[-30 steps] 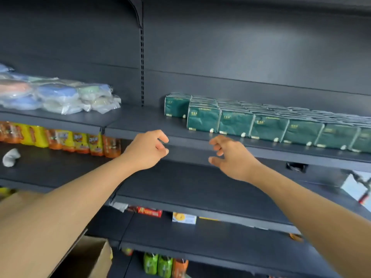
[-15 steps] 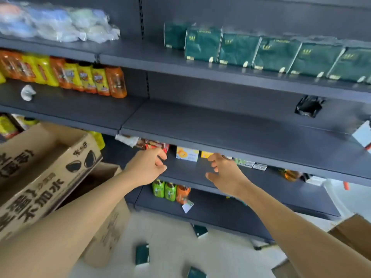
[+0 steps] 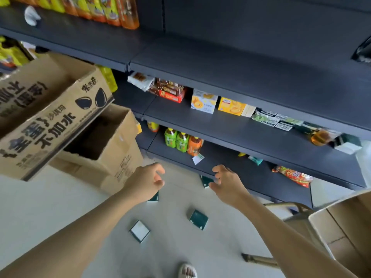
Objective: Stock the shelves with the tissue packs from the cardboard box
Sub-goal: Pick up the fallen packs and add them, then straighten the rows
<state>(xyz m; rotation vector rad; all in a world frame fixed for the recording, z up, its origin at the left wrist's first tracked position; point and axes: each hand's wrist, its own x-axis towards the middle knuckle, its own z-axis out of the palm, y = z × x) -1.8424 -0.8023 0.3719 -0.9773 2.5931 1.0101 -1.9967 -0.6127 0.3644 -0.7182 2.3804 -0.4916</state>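
Several dark green tissue packs lie scattered on the pale floor: one [image 3: 198, 219] in the middle, one [image 3: 139, 231] showing its white face, one [image 3: 154, 197] half hidden under my left hand, one [image 3: 206, 180] by the bottom shelf edge. My left hand [image 3: 147, 182] and right hand [image 3: 227, 182] hang above them with loosely curled fingers, holding nothing. A printed cardboard box [image 3: 46, 115] sits tilted at the left above an open plain box [image 3: 104, 149]. Another cardboard box [image 3: 345, 229] stands at the right edge.
Dark shelves [image 3: 241, 77] run across the view, holding drink bottles [image 3: 181, 142], snack boxes [image 3: 203, 101] and packets [image 3: 293, 175]. Orange and yellow bottles [image 3: 112, 11] line the upper left shelf. My sandalled foot [image 3: 187, 270] is at the bottom. A wooden stool frame [image 3: 259, 258] stands at lower right.
My view has swung down from the upper shelf of tissue packs to the floor. Both hands have dropped with it, staying empty, and now hover over the scattered packs.
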